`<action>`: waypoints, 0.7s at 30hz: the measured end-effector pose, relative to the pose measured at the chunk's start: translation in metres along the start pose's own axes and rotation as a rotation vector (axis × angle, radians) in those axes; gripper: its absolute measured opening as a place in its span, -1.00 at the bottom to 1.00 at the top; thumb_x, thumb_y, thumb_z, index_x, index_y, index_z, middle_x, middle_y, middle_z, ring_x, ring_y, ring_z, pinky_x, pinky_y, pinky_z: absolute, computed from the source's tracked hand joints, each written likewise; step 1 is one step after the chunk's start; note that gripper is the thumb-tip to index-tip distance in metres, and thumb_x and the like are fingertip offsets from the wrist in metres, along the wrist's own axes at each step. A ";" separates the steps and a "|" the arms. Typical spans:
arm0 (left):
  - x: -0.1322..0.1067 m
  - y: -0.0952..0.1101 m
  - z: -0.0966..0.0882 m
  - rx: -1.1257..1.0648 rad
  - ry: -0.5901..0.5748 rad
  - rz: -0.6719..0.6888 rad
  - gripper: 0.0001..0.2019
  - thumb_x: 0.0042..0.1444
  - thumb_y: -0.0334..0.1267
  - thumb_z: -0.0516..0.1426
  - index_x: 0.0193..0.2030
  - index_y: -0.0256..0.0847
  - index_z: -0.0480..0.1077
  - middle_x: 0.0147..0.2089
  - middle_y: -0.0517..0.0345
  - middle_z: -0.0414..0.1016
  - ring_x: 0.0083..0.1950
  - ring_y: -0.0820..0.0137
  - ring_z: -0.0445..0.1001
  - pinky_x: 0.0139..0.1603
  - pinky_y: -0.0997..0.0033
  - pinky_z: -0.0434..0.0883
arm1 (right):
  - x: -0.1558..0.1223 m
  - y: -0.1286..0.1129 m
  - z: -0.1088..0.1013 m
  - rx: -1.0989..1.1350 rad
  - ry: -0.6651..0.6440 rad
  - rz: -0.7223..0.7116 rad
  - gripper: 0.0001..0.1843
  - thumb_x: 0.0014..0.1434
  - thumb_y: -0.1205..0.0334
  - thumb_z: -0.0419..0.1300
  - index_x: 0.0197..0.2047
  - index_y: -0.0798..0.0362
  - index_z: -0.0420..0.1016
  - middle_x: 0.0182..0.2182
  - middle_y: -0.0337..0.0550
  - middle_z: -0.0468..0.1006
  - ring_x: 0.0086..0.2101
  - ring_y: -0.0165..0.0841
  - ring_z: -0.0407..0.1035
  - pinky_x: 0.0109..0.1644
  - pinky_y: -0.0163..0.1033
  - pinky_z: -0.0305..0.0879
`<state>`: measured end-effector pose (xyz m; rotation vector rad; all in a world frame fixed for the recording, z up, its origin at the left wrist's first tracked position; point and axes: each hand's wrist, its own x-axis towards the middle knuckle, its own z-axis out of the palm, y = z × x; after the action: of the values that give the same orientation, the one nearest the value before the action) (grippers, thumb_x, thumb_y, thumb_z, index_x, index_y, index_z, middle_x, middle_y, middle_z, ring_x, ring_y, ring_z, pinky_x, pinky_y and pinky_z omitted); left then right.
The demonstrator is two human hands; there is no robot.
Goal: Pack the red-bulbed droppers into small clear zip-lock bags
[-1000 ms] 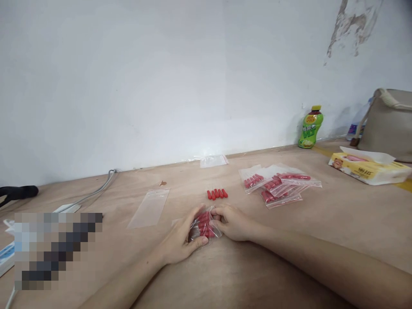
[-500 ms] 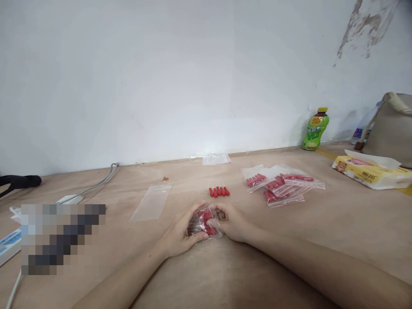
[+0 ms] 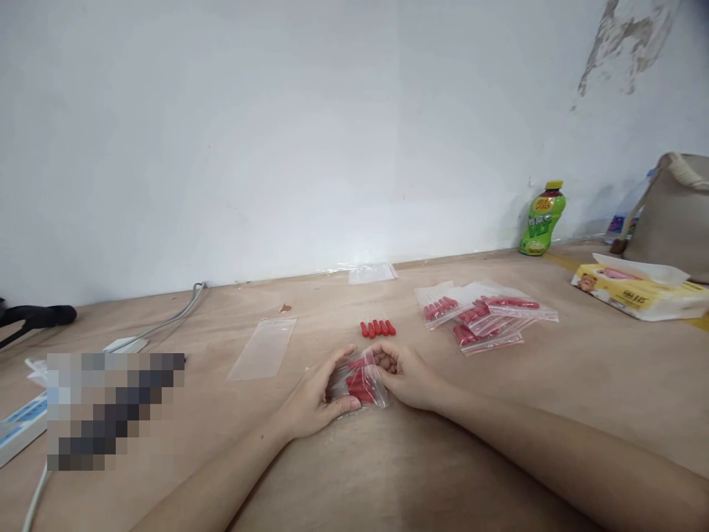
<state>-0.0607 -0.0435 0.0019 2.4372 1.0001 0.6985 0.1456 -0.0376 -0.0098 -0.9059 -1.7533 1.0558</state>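
A clear zip bag (image 3: 378, 378) with several red-bulbed droppers (image 3: 360, 386) in it lies on the table between my hands. My left hand (image 3: 317, 399) curves round its left side, thumb on the near edge and fingers on the far one. At the opening end, the fingers of my right hand (image 3: 399, 373) are bent in and pinch the plastic; the fingertips are partly hidden. Just beyond my hands, a row of loose droppers (image 3: 378, 329) with red bulbs and clear stems points away from me.
Filled zip bags (image 3: 487, 318) overlap at the right. One flat bag (image 3: 263, 349) lies left, another bag (image 3: 372, 274) by the wall. A tissue pack (image 3: 636, 292), green bottle (image 3: 543, 220) and beige bag (image 3: 670, 214) stand far right. A power strip (image 3: 22, 428) and grey cable (image 3: 171, 318) are left.
My right thumb has drawn back from over the red bulbs to the bag's opening edge. The bulbs now show more fully inside the bag. My left hand has stayed round it.
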 end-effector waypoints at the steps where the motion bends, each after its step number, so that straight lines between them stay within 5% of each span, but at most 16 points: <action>1: 0.000 0.001 0.000 0.007 -0.001 0.003 -0.32 0.04 -0.13 0.15 0.25 -0.09 -0.08 0.24 0.01 0.11 0.22 0.19 0.14 0.19 0.15 0.17 | 0.000 0.000 0.000 -0.005 -0.009 0.004 -0.81 0.03 0.27 0.13 -0.24 0.11 0.38 -0.47 -0.24 0.46 -0.51 -0.49 0.30 -0.45 -0.38 0.24; 7: 0.000 0.003 -0.002 0.003 -0.006 -0.031 -0.31 0.03 -0.11 0.14 0.25 -0.10 -0.08 0.23 0.01 0.13 0.21 0.21 0.16 0.17 0.16 0.20 | 0.005 -0.006 -0.008 -0.059 0.007 0.057 -0.88 -0.01 0.29 0.16 -0.35 0.13 0.41 -0.53 -0.26 0.42 -0.55 -0.52 0.23 -0.48 -0.40 0.18; 12: -0.001 0.003 -0.004 -0.006 -0.030 -0.053 -0.32 0.05 -0.10 0.13 0.26 -0.11 -0.09 0.25 0.00 0.10 0.23 0.20 0.12 0.19 0.12 0.16 | 0.019 -0.030 -0.065 -0.009 -0.159 0.241 -0.82 -0.07 0.22 0.23 -0.40 0.14 0.40 -0.56 -0.23 0.45 -0.56 -0.51 0.27 -0.49 -0.39 0.20; 15: -0.001 0.003 -0.005 0.002 -0.040 -0.057 -0.33 0.05 -0.10 0.12 0.25 -0.13 -0.09 0.24 -0.02 0.11 0.22 0.20 0.13 0.18 0.11 0.17 | 0.025 -0.045 -0.106 -0.095 -0.022 0.214 -0.82 -0.07 0.21 0.22 -0.39 0.12 0.40 -0.50 -0.17 0.51 -0.54 -0.47 0.32 -0.48 -0.36 0.23; 17: -0.001 0.003 -0.006 0.023 -0.039 -0.062 -0.34 0.05 -0.10 0.13 0.25 -0.12 -0.06 0.24 -0.02 0.12 0.22 0.18 0.14 0.17 0.10 0.18 | 0.026 -0.049 -0.122 -0.264 0.186 0.112 -0.84 -0.03 0.20 0.20 -0.37 0.10 0.39 -0.46 -0.14 0.52 -0.50 -0.42 0.35 -0.46 -0.32 0.25; 21: -0.001 0.003 -0.006 0.055 -0.042 -0.069 -0.36 0.05 -0.08 0.12 0.23 -0.12 -0.03 0.23 0.00 0.14 0.20 0.19 0.16 0.16 0.11 0.19 | 0.026 -0.032 -0.118 -0.692 0.417 -0.231 -0.88 0.09 0.25 0.10 -0.30 0.09 0.40 -0.39 -0.11 0.50 -0.39 -0.35 0.36 -0.32 -0.24 0.28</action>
<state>-0.0633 -0.0455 0.0083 2.4410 1.0945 0.6023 0.2410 0.0067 0.0584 -1.1932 -1.8121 0.0693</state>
